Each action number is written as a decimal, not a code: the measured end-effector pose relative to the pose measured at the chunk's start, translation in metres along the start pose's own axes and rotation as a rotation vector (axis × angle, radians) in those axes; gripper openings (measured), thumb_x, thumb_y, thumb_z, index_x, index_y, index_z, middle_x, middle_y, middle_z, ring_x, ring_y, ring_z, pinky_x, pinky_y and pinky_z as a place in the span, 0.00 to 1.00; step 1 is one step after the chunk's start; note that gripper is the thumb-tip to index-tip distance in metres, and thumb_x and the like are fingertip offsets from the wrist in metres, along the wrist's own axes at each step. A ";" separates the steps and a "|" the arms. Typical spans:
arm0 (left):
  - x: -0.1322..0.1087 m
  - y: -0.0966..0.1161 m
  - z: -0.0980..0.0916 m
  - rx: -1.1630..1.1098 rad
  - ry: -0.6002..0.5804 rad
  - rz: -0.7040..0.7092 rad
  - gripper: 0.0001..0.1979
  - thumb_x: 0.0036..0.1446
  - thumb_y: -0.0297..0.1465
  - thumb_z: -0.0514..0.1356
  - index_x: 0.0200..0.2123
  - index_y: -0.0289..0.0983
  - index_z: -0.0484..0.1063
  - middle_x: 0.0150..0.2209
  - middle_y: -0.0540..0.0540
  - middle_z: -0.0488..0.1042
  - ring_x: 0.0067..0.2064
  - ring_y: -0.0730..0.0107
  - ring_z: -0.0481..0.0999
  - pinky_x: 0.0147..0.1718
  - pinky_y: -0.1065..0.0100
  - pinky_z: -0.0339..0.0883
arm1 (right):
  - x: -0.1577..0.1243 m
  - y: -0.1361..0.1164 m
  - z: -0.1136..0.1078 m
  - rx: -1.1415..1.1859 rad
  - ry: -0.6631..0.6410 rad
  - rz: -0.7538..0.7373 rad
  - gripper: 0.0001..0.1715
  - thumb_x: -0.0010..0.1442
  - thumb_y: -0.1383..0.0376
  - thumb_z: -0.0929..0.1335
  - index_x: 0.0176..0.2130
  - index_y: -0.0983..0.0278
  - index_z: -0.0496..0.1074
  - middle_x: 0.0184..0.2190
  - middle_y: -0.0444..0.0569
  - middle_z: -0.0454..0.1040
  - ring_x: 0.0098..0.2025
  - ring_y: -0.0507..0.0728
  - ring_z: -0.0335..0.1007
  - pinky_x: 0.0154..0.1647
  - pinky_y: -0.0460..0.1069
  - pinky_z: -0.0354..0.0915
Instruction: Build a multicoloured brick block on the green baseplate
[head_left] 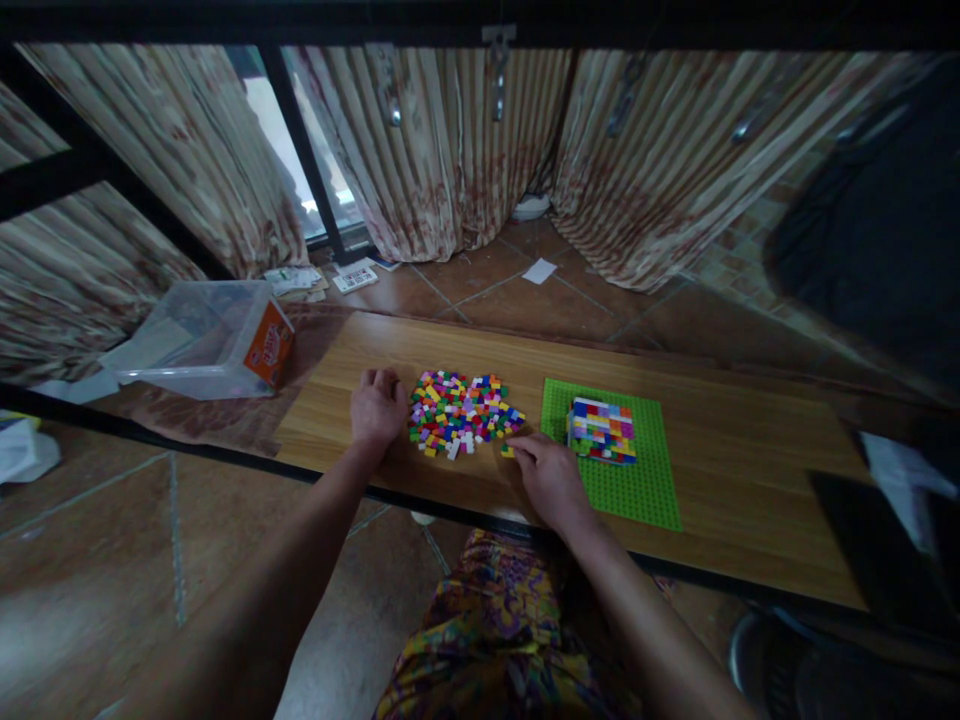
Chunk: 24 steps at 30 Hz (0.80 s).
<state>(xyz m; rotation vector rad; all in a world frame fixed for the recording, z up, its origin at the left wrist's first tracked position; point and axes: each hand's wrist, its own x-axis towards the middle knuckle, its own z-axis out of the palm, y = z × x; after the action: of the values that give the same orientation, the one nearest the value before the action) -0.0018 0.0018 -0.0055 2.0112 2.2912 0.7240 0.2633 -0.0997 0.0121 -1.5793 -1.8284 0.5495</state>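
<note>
A pile of small multicoloured toy bricks [457,410] lies loose on the wooden table. My left hand [379,405] rests at the pile's left edge with its fingers curled down; whatever is under them is hidden. To the right of the pile, my right hand [551,475] pinches a small yellow and green toy brick [508,451] low over the tabletop. On a green studded baseplate [637,500], beyond my right hand, stands a block-shaped brick build [602,430] with a patchwork of colours on top.
The long table [742,480] has a dark near edge. A clear plastic box [202,335] with an orange label stands off its left end. Patterned curtains [450,150] hang behind, and papers [539,271] lie on the tiled floor. A dark shape fills the upper right.
</note>
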 end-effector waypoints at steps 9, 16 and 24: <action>0.000 0.001 -0.001 0.012 -0.002 -0.007 0.12 0.59 0.32 0.53 0.41 0.37 0.74 0.43 0.39 0.72 0.42 0.57 0.75 0.41 0.61 0.66 | 0.011 0.002 0.003 -0.207 0.026 -0.005 0.17 0.59 0.72 0.63 0.30 0.60 0.79 0.30 0.50 0.78 0.30 0.56 0.72 0.34 0.51 0.65; 0.001 0.001 -0.001 0.014 -0.006 -0.001 0.12 0.58 0.32 0.53 0.40 0.37 0.74 0.42 0.39 0.73 0.43 0.56 0.75 0.42 0.61 0.67 | -0.002 -0.006 -0.010 -0.073 0.077 0.045 0.14 0.62 0.66 0.63 0.39 0.61 0.78 0.35 0.51 0.77 0.37 0.58 0.73 0.41 0.52 0.66; 0.001 0.001 -0.002 -0.001 0.004 0.006 0.13 0.58 0.33 0.53 0.40 0.37 0.74 0.42 0.39 0.73 0.43 0.56 0.75 0.42 0.60 0.67 | -0.036 -0.008 -0.022 0.412 0.067 0.309 0.11 0.56 0.55 0.71 0.33 0.58 0.79 0.33 0.46 0.80 0.35 0.56 0.75 0.38 0.52 0.69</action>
<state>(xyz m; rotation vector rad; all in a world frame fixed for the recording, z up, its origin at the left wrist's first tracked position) -0.0018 0.0022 -0.0035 2.0192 2.2876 0.7299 0.2759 -0.1382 0.0258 -1.5714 -1.3201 0.9351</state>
